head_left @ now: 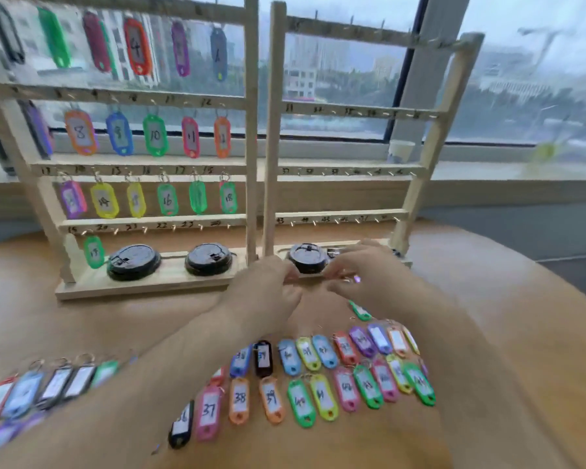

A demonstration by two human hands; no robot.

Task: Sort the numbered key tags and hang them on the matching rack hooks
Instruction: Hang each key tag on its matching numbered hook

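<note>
Closest to the lens are the bare left forearm (149, 384) and right forearm (471, 367), stretched out over the wooden table (31, 299). Under them are the loose key tags (322, 394), laid out in two rough rows. They lie flat with the long axis running away from the camera and the ring ends toward the racks. The rows fan a bit, so the ones on the right lean left at the top. In the near row I can read 37 (209, 411), 38 (240, 399) and 39 (272, 399). One green tag (360, 310) sits off on its own by the right wrist, angled across the rest.

The left hand (271, 282) and right hand (362, 269) are nearly touching at the front edge of the right rack (345, 111) base. Fingers on both are curled in and there's a purple glint at the right fingertips. It's too smeared to tell if either hand is actually pinching anything.

On the left rack (142, 164) the tags hang straight down, ring up, long axis vertical. A green 19 tag (93, 252) hangs alone on the bottom rail.

Containers: two black round pots (133, 262) sit in the left rack's base, and a third pot (308, 258) sits in the right rack's base just behind the hands. The lids are on, so the contents are hidden. Some shiny metal bits (335, 252) lie beside the third one, too blurry to call.
</note>
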